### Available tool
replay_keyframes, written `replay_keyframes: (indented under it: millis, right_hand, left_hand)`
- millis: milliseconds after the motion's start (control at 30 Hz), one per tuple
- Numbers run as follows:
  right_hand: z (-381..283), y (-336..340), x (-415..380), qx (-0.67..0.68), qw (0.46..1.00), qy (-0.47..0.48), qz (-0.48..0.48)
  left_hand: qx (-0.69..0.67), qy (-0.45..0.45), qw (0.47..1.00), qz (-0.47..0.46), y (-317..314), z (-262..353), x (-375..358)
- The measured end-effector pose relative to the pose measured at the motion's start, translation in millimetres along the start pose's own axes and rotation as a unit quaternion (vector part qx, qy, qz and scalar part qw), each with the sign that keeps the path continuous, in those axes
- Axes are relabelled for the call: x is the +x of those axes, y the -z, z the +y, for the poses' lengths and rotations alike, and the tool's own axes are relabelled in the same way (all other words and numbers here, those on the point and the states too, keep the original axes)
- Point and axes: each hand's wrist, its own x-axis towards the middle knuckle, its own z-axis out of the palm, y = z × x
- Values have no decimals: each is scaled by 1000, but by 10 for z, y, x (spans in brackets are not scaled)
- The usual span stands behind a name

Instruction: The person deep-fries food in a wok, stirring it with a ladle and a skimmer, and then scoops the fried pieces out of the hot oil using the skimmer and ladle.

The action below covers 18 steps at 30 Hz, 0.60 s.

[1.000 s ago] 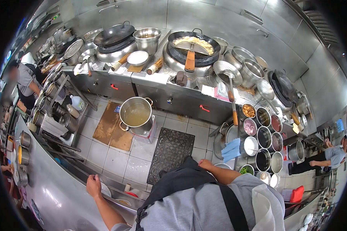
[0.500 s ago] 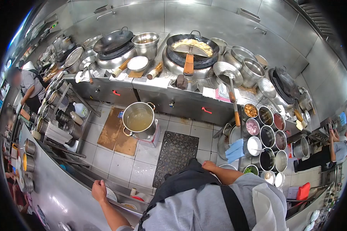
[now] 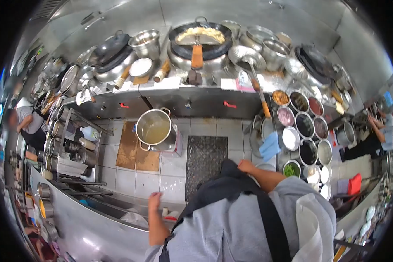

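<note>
**Between prep counter and wok line: both hands unloaded**

Step in hand, as I judge it: a stand-by between stations, with nothing being carried or worked.

- Left hand (image 3: 154, 201) hangs over the edge of the steel counter (image 3: 96, 227). Its fingers are loosely spread and hold nothing. It sits just above the counter's lower ledge, and I cannot tell whether it touches it.
- Right hand (image 3: 245, 166) rests against the dark apron (image 3: 222, 192) at the waist with the knuckles bunched. Whether it pinches the cloth or only lies on it cannot be told.

Surroundings, by material and shape:
- Stockpot (image 3: 155, 129): a tall steel cylinder with loop handles, holding pale cloudy liquid. It stands on the tiled floor, raised on a small box.
- Cardboard sheets (image 3: 135, 150): flat and stained, lying just beside the pot.
- Rubber mat (image 3: 205, 161): black with a perforated pattern, directly ahead of the feet.
- Wok (image 3: 199, 37): a dark round pan on the range holding pale food, with a wooden-handled tool (image 3: 197, 56) laid across it.
- Seasoning tins (image 3: 305, 126): round steel cups in rows, to the right.

Next move, as a judgement: any reach to the wok means a step across the mat — the pot on the floor stands close to that path.
</note>
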Motion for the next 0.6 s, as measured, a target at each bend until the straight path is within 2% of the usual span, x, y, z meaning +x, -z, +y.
replay_keyframes:
  millis: [33,67,100,133,200,233,267,300,367,400,433,467,500,533,567,600]
  right_hand:
    - [14,-26,3,12,999,-42,18]
    - [23,12,-19,65,996,-63,-11]
    - [-78,108,-107,85,993,-83,18]
    - [-92,91,-157,80,994,-72,34]
    - [-47,134,-129,65,994,-49,75]
    - [19,157,-79,122,989,-69,49]
    - [108,170,-1,180,980,-87,22]
    - [170,208,98,236,966,-102,-6]
    - [190,419,309,335,914,-227,-8]
    - [184,531,467,383,879,-284,-10]
    - [205,615,646,410,865,-290,1]
    - [253,712,835,437,849,-295,11]
    - [271,805,1037,464,833,-300,21]
    - [276,893,1261,488,818,-303,34]
    - [281,967,1481,512,801,-307,45]
    - [285,1064,1699,534,785,-310,56]
  left_hand:
    - [-49,48,994,-83,-385,6,-55]
    - [-22,63,987,-150,-737,88,-113]
    - [21,34,981,-190,-1087,56,-108]
    - [96,-35,973,-208,-1377,72,-164]
    - [201,-143,947,-204,-1741,305,-243]
    - [211,-163,943,-199,-1774,343,-216]
    - [141,-133,962,-192,-1756,388,-222]
    - [161,-129,958,-197,-1656,390,-227]
    - [203,-117,952,-199,-1250,519,-194]
    - [447,-382,784,-198,-1052,494,-124]
    - [511,-387,746,-181,-911,464,-74]
    - [347,22,908,-232,-785,499,-47]
    - [384,9,899,-212,-606,531,-22]
    - [499,-91,839,-197,-449,603,-30]
    - [574,-134,788,-174,-313,722,-46]
    - [594,-139,777,-155,-271,863,-74]
